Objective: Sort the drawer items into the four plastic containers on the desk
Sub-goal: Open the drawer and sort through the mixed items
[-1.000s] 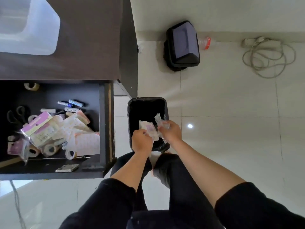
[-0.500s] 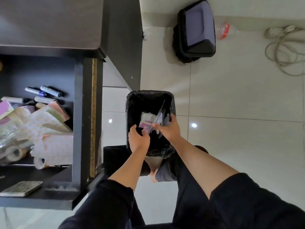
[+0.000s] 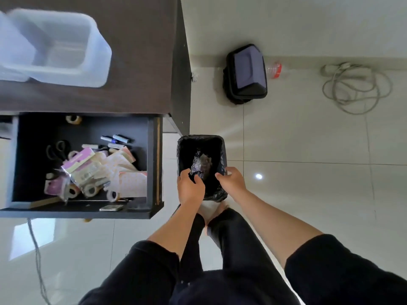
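Drawer [image 3: 152, 164] was pulled out under the desk [image 3: 136, 51], w/ the items piled inside: batteries [image 3: 116, 139] toward the back right, black scissors [image 3: 56, 149] at left, tape rolls [image 3: 90, 190] near the front, pink packets [image 3: 77, 160] and patterned paper [image 3: 132, 183] in the middle. One more tape roll [image 3: 73, 119] sat alone at the back. A clear plastic container [image 3: 66, 47] stood on the desk above, blurred.

My left hand [image 3: 189, 188] hung over the near rim of the black-lined bin [image 3: 221, 148] on the floor, fingers loosely curled, nothing in them. My right hand [image 3: 233, 180] was just beside it over the bin's right edge, fingers relaxed and spread a bit, also holding nothing. A crumpled clear wrapper [image 3: 200, 164] lay inside the bin, apart from both hands.

Further off on the tiles: a dark bag [image 3: 246, 73], a bottle [image 3: 274, 70] behind it, and a coiled cable [image 3: 354, 86].
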`<state>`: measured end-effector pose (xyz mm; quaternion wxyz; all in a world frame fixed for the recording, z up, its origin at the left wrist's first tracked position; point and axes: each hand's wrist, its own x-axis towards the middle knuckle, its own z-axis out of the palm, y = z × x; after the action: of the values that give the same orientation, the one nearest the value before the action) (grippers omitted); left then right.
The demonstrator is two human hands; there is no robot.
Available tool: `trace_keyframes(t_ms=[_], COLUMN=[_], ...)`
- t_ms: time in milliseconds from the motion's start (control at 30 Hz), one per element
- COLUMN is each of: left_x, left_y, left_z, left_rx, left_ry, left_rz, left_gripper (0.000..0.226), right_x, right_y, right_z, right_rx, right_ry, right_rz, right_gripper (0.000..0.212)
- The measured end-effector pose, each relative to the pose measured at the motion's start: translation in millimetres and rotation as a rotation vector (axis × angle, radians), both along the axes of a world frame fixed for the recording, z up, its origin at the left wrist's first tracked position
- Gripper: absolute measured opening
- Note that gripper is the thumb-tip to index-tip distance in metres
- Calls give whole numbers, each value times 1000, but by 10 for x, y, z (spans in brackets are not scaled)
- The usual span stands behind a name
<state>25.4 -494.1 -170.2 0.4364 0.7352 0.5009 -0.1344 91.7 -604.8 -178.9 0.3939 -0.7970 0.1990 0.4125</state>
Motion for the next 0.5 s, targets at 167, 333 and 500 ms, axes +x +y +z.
trace_keyframes(t_ms=[167,333,500], left_x=[59,129,-19], left_y=[10,251,766], left_z=[735,1245,1517], left_rx=[59,166,315], left_ry=[-132,-285,-339], left_rz=[-76,-177,-192], left_gripper=[36,27,24], right_x=[-79,-35,-95], right_y=[47,313,683], right_z=[638,1036,1295], right_rx=[18,111,173], right_ry=[-81,-210,-367], right_rz=[14,43,139], right_gripper=[51,38,24])
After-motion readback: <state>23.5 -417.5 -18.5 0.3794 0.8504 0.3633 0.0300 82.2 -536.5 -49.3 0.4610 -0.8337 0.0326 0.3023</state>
